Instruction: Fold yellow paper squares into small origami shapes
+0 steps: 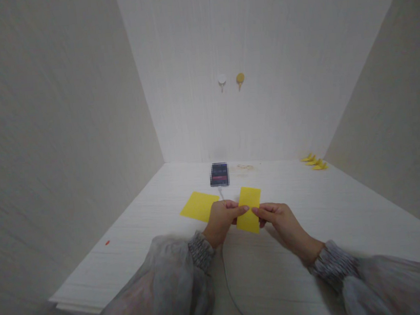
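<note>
L. thumb (242, 209) and R. thumb (256, 211) lie on the near face of a narrow yellow paper strip (249, 196), tips close tog. at mid-strip; the fingers of each hand curl behind, so both pinch it, L. hand (222, 217) at its L. edge, R. hand (278, 216) at its R. edge. Strip stands lengthwise in front of the body, tilted slightly; whether its lower end touches the white table (363, 222) can't be told. Next outward: a yellow sheet (198, 205), flat on the table, partly hidden by L. hand; contact w/ the hand unclear. Grey knit cuffs (200, 250) sit at both wrists, w/ thin, pale oversleeves (168, 274) behind. Beyond the hands, a dark device (219, 175), display blurred, lies nr. the back wall (199, 119); a white cable (227, 276) passes behind L. hand toward the near table edge. Far R. corner: several small folded yellow pieces (319, 165) in a row. Far L.: a small red bit (107, 242). On the wall: white hook (222, 81) L., gold hook (240, 78) R.
</note>
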Demonstrator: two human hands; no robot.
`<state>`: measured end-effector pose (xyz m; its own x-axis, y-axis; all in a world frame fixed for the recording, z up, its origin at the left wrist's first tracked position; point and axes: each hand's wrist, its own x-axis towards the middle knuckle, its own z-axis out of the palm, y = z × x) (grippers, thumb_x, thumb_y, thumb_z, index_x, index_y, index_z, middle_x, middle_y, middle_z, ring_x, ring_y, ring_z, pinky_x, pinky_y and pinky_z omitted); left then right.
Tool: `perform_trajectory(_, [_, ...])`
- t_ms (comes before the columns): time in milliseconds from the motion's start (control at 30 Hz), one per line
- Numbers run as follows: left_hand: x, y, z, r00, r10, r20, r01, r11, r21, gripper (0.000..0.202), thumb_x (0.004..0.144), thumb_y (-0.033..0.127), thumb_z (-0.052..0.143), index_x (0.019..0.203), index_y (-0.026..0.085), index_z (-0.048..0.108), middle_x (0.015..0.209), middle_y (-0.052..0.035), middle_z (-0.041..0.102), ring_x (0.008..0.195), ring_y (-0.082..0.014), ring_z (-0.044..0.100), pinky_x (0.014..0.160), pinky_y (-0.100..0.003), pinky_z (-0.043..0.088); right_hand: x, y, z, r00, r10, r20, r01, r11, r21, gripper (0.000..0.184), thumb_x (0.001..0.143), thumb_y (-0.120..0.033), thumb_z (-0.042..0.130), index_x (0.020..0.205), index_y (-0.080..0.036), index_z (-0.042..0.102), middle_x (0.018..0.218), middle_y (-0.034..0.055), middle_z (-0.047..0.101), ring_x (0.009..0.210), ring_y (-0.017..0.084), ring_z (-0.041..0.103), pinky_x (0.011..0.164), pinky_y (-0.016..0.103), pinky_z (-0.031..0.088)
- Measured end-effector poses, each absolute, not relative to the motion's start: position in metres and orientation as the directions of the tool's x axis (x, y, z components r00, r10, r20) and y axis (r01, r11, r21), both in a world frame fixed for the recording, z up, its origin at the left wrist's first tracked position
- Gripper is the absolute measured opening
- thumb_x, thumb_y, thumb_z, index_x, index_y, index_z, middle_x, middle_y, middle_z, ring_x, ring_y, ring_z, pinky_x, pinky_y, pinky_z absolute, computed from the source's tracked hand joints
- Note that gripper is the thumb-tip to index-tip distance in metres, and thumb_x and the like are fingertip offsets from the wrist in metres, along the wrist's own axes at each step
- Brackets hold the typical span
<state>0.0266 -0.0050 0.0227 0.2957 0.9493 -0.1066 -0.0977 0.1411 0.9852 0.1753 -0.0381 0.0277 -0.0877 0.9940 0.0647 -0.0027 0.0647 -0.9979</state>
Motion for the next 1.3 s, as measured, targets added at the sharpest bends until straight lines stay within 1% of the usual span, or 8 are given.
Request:
perform_trajectory(267, [0.026,-0.007,0.023,0.311,0.944,-0.111,-0.167,0.169,0.971,0.029,0.049,0.035,0.07,0.057,0.012,0.054,0.061,-0.0051,0.061,0.055,-0.0149,0.058,0.053,-0.027,0.046,0.177,-0.039,0.028,-0.105,0.992,0.067,0.027,0.071,-0.997,0.021,0.068,-0.034,0.058,0.06,-0.016,0.066,0.053,0.0005,0.058,0.048,0.009,0.048,0.047,0.02,0.038])
perform_trajectory(400, [0.025,-0.007,0.025,0.321,0.941,-0.109,-0.151,0.165,0.975,0.028,0.05,0.034,0.07,0.055,0.012,0.053,0.059,-0.0043,0.061,0.054,-0.0142,0.057,0.053,-0.027,0.046,0.178,-0.04,0.03,-0.11,0.992,0.056,0.008,0.057,-0.998,0.021,0.067,-0.034,0.058,0.058,-0.016,0.065,0.052,0.0001,0.058,0.046,0.009,0.048,0.046,0.02,0.038])
perform_trajectory(500, [0.025,-0.008,0.03,0.351,0.933,-0.082,-0.161,0.147,0.976,0.026,0.053,0.033,0.069,0.06,0.011,0.057,0.063,-0.0053,0.062,0.056,-0.0139,0.058,0.056,-0.026,0.046,0.178,-0.04,0.029,-0.117,0.992,0.045,0.003,0.045,-0.999,0.021,0.067,-0.034,0.059,0.057,-0.016,0.065,0.052,0.0,0.058,0.046,0.009,0.048,0.046,0.02,0.038])
perform_trajectory(600, [0.024,-0.009,0.034,0.369,0.929,-0.008,-0.248,0.106,0.963,0.025,0.059,0.034,0.065,0.068,0.011,0.061,0.067,-0.0051,0.063,0.059,-0.0124,0.058,0.06,-0.025,0.047,0.178,-0.041,0.028,-0.144,0.989,-0.008,0.015,-0.006,-1.0,0.021,0.066,-0.035,0.059,0.059,-0.016,0.065,0.053,0.0008,0.059,0.046,0.009,0.05,0.045,0.02,0.039])
perform_trajectory(867, [0.024,-0.008,0.035,0.25,0.968,-0.035,-0.283,0.108,0.953,0.024,0.056,0.032,0.067,0.06,0.009,0.06,0.057,-0.0038,0.061,0.048,-0.0104,0.055,0.051,-0.024,0.046,0.174,-0.043,0.027,-0.187,0.981,-0.052,0.007,-0.052,-0.999,0.023,0.064,-0.037,0.062,0.06,-0.015,0.064,0.054,0.0014,0.061,0.046,0.009,0.052,0.044,0.02,0.041])
perform_trajectory(1067, [0.023,-0.004,0.033,0.207,0.978,-0.011,-0.284,0.071,0.956,0.03,0.057,0.037,0.066,0.069,0.01,0.06,0.067,-0.0049,0.062,0.06,-0.012,0.057,0.056,-0.024,0.047,0.174,-0.043,0.024,-0.189,0.978,-0.091,-0.006,-0.094,-0.996,0.022,0.064,-0.036,0.062,0.059,-0.014,0.064,0.051,0.0012,0.06,0.043,0.009,0.051,0.043,0.02,0.04])
perform_trajectory(1200, [0.022,-0.003,0.033,0.17,0.985,0.001,-0.308,0.053,0.95,0.029,0.057,0.037,0.065,0.065,0.01,0.058,0.062,-0.0039,0.06,0.058,-0.0119,0.056,0.06,-0.026,0.047,0.172,-0.043,0.022,-0.196,0.975,-0.106,-0.006,-0.109,-0.994,0.023,0.064,-0.035,0.062,0.061,-0.012,0.064,0.052,0.0023,0.061,0.044,0.01,0.052,0.043,0.021,0.041])
perform_trajectory(1300, [0.022,-0.004,0.035,0.18,0.984,0.02,-0.294,0.034,0.955,0.03,0.059,0.039,0.063,0.068,0.011,0.059,0.067,-0.0043,0.061,0.06,-0.0114,0.056,0.056,-0.023,0.046,0.173,-0.042,0.023,-0.182,0.979,-0.093,-0.028,-0.1,-0.995,0.02,0.064,-0.034,0.063,0.061,-0.014,0.064,0.054,0.0018,0.062,0.044,0.01,0.053,0.043,0.021,0.041])
